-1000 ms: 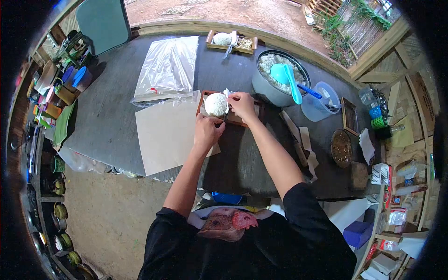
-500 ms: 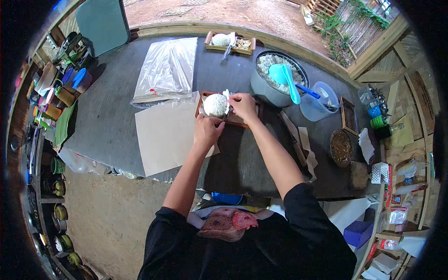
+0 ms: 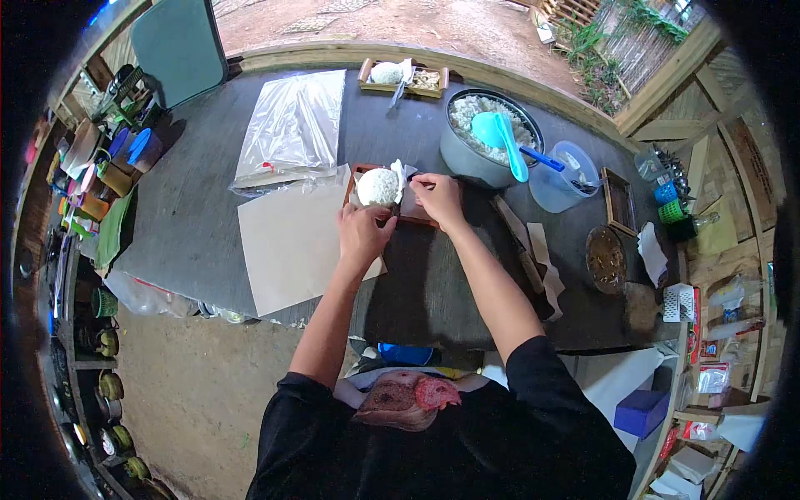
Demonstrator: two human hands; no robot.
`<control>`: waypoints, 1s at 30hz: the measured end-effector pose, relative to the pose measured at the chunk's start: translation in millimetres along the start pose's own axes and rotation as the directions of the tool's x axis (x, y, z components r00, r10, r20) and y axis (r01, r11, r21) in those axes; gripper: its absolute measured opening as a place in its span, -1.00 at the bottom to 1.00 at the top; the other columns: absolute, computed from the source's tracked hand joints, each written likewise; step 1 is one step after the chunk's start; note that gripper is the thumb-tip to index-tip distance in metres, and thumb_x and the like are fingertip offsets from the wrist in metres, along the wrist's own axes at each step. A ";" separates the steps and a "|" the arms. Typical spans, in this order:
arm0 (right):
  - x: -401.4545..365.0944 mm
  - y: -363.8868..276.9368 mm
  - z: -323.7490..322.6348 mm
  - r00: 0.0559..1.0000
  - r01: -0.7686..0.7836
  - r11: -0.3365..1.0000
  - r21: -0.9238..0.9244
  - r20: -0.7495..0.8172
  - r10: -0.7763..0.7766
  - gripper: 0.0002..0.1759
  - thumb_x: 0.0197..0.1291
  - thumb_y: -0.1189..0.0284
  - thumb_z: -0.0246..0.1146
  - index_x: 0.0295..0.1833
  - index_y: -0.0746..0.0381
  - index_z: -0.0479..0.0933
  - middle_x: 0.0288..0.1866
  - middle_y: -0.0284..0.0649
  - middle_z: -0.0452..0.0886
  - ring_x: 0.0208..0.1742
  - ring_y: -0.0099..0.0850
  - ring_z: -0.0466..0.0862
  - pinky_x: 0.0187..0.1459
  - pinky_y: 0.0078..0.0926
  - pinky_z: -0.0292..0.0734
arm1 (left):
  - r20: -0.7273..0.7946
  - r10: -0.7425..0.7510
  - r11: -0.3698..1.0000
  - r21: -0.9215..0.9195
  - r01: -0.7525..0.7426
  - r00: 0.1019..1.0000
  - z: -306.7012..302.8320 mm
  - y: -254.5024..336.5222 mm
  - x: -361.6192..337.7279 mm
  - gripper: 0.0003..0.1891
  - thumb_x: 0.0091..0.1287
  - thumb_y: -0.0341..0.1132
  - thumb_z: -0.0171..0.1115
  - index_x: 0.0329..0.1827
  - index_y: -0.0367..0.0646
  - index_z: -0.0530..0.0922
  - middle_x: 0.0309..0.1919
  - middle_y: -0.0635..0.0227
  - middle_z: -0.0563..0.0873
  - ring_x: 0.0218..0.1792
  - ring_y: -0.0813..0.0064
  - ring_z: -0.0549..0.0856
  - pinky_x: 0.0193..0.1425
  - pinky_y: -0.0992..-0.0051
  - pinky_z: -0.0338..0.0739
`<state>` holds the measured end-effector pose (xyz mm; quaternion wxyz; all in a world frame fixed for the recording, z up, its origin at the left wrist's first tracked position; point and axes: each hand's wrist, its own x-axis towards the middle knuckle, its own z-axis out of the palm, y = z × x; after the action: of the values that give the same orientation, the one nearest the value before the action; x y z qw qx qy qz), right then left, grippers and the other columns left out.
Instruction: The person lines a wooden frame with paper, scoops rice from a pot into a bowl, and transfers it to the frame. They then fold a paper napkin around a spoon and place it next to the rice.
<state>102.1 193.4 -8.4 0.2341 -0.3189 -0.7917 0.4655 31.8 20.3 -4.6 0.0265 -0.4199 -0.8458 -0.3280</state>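
Both hands are in tight on the small wooden tray (image 3: 419, 220) at the middle of the dark table (image 3: 200, 208). In it sits the rice ball (image 3: 377, 186), round and white, on the tray's left side. The right hand (image 3: 439, 200) has its fingertips pressed together, pinching the thin white wrap (image 3: 400, 172) that sticks up at the ball's right edge. The left hand (image 3: 362, 234) is bunched up against the ball's near side, fingers curled in; whether they grip the wrap or the tray's edge cannot be told. By the look of it the ball is shaped and seated, while the wrap stands loose and the tray's right half is hidden under the right hand. At the far edge a second tray (image 3: 402, 77) looks filled on both sides. The pot (image 3: 458, 158) beside it holds plenty of rice, a blue scoop (image 3: 498, 135) resting in it, with a sheet of paper (image 3: 287, 246) and clear bags (image 3: 292, 125) to the left.
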 end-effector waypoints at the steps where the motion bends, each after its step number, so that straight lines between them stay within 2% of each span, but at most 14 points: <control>1: -3.7 2.7 -0.9 1.000 0.001 1.000 0.001 -0.003 -0.001 -0.76 0.16 0.40 0.35 -0.14 0.36 0.68 -0.37 -0.21 0.72 -0.44 -0.51 0.71 -0.43 -0.57 0.64 | -0.011 0.005 1.000 0.027 -0.005 1.000 -2.7 2.4 -1.7 -0.82 0.14 -0.18 0.39 -0.29 -0.04 0.77 -0.40 0.29 0.77 -0.19 0.24 0.61 0.03 0.25 0.43; 3: -14.8 8.7 -2.9 0.996 0.076 0.994 0.085 -0.055 -0.071 -0.78 0.18 0.43 0.33 -0.15 0.36 0.68 -0.42 -0.23 0.71 -0.47 -0.53 0.70 -0.45 -0.59 0.60 | -0.058 0.049 0.999 0.022 -0.048 0.997 -5.4 6.6 -7.3 -0.82 0.14 -0.19 0.39 -0.27 -0.04 0.77 -0.38 0.31 0.77 -0.22 0.23 0.61 0.01 0.27 0.43; 5: -39.9 1.0 -16.8 0.996 0.069 0.996 0.050 -0.055 -0.066 -0.78 0.19 0.43 0.32 -0.15 0.36 0.67 -0.43 -0.23 0.70 -0.48 -0.53 0.70 -0.44 -0.59 0.59 | -0.107 0.092 0.996 0.019 -0.090 0.990 -9.0 12.6 -16.5 -0.82 0.14 -0.20 0.39 -0.26 -0.03 0.77 -0.36 0.33 0.78 -0.24 0.23 0.61 -0.01 0.28 0.44; 7: -69.6 4.7 -26.8 0.993 0.083 0.997 0.006 -0.089 -0.082 -0.80 0.20 0.41 0.32 -0.16 0.34 0.67 -0.42 -0.19 0.71 -0.41 -0.47 0.72 -0.38 -0.54 0.58 | -0.063 0.110 0.979 -0.168 -0.119 0.992 -15.3 21.4 -31.5 -0.83 0.13 -0.23 0.40 -0.25 -0.04 0.76 -0.34 0.35 0.78 -0.30 0.25 0.62 -0.06 0.33 0.46; 8: -86.7 11.4 -29.4 0.987 0.103 0.995 -0.004 -0.123 -0.103 -0.81 0.20 0.40 0.32 -0.18 0.31 0.67 -0.40 -0.14 0.72 -0.34 -0.40 0.75 -0.32 -0.47 0.59 | -0.064 0.112 0.979 -0.166 -0.121 0.992 -17.9 25.8 -42.8 -0.83 0.13 -0.23 0.40 -0.25 -0.04 0.76 -0.34 0.35 0.78 -0.30 0.25 0.62 -0.06 0.33 0.46; 12: -166.0 22.8 -46.5 0.980 0.171 0.975 0.145 -0.130 -0.153 -0.85 0.20 0.49 0.33 -0.15 0.32 0.67 -0.23 -0.09 0.73 -0.32 -0.47 0.72 -0.34 -0.55 0.57 | 0.059 0.117 0.940 -0.330 -0.091 0.991 -37.0 50.2 -99.3 -0.84 0.12 -0.30 0.42 -0.24 -0.07 0.75 -0.34 0.31 0.78 -0.34 0.24 0.64 -0.15 0.34 0.53; 16: -248.1 21.0 -71.7 0.996 0.063 0.993 0.099 0.053 -0.069 -0.84 0.19 0.52 0.34 -0.11 0.33 0.66 -0.28 -0.17 0.71 -0.38 -0.54 0.69 -0.43 -0.63 0.51 | 0.364 0.007 0.761 -0.606 0.232 0.931 -47.7 66.8 -170.1 -0.81 0.16 -0.31 0.43 -0.18 -0.12 0.75 -0.38 0.29 0.76 -0.43 0.53 0.68 -0.34 0.52 0.52; 20: -300.5 24.7 -87.4 0.971 -0.054 0.983 0.174 0.239 0.012 -0.84 0.24 0.57 0.27 -0.10 0.38 0.65 -0.32 -0.19 0.70 -0.44 -0.59 0.67 -0.46 -0.69 0.50 | 0.475 0.006 0.783 -0.550 0.291 0.880 -40.7 58.9 -219.5 -0.81 0.18 -0.32 0.43 -0.17 -0.14 0.75 -0.40 0.31 0.76 -0.45 0.64 0.64 -0.39 0.57 0.49; 22: -316.4 37.2 -90.8 0.928 -0.152 0.963 0.224 0.368 0.061 -0.84 0.25 0.56 0.27 -0.10 0.38 0.65 -0.30 -0.19 0.71 -0.42 -0.58 0.68 -0.43 -0.69 0.54 | 0.564 -0.124 0.711 -0.524 0.470 0.817 -45.4 58.8 -232.7 -0.84 0.20 -0.38 0.42 -0.21 -0.26 0.73 -0.30 0.28 0.76 -0.29 0.64 0.66 -0.19 0.56 0.55; 24: -328.5 51.3 -90.7 0.867 -0.200 0.967 0.156 0.488 0.101 -0.81 0.24 0.53 0.29 -0.07 0.36 0.65 -0.30 -0.21 0.72 -0.38 -0.58 0.69 -0.38 -0.66 0.56 | 0.539 -0.177 0.646 -0.568 0.510 0.824 -51.3 59.8 -250.4 -0.85 0.23 -0.40 0.39 -0.20 -0.27 0.72 -0.28 0.29 0.76 -0.29 0.65 0.65 -0.18 0.59 0.54; 26: -335.1 54.2 -92.9 0.810 -0.072 0.995 0.075 0.586 0.015 -0.79 0.22 0.51 0.30 -0.04 0.32 0.65 -0.32 -0.26 0.72 -0.35 -0.62 0.68 -0.36 -0.65 0.55 | 0.498 -0.274 0.576 -0.600 0.555 0.823 -38.2 43.3 -275.9 -0.83 0.23 -0.38 0.38 -0.16 -0.26 0.72 -0.41 0.35 0.75 -0.48 0.72 0.60 -0.39 0.62 0.47; 27: -341.4 71.1 -88.2 0.779 -0.046 0.995 0.093 0.627 -0.023 -0.76 0.21 0.49 0.31 -0.01 0.29 0.65 -0.33 -0.28 0.73 -0.33 -0.64 0.67 -0.33 -0.63 0.54 | 0.510 -0.326 0.604 -0.536 0.590 0.796 -36.5 39.2 -285.6 -0.82 0.24 -0.37 0.37 -0.13 -0.21 0.73 -0.41 0.33 0.75 -0.43 0.68 0.66 -0.35 0.57 0.51; 28: -346.0 82.1 -82.8 0.710 -0.144 0.987 0.070 0.702 0.054 -0.73 0.21 0.46 0.32 0.03 0.27 0.64 -0.30 -0.24 0.74 -0.32 -0.59 0.68 -0.29 -0.61 0.56 | 0.498 -0.349 0.599 -0.533 0.597 0.794 -32.8 29.6 -302.3 -0.82 0.24 -0.37 0.37 -0.13 -0.21 0.73 -0.41 0.33 0.75 -0.43 0.68 0.66 -0.35 0.57 0.51; 30: -359.0 122.3 -61.7 0.615 -0.286 0.958 0.030 0.772 0.159 -0.70 0.24 0.46 0.29 0.09 0.21 0.62 -0.19 -0.20 0.75 -0.31 -0.53 0.70 -0.23 -0.54 0.61 | 0.484 -0.579 0.719 -0.076 0.691 0.656 -12.8 -7.6 -351.1 -0.71 0.22 -0.15 0.42 -0.09 -0.10 0.74 -0.07 0.12 0.76 -0.23 0.23 0.74 -0.02 0.30 0.60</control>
<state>425.1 14.5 -115.1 -0.1575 -0.1704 -0.7327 0.6398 250.1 -233.6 -111.0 -0.3305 -0.1553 -0.8739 -0.3209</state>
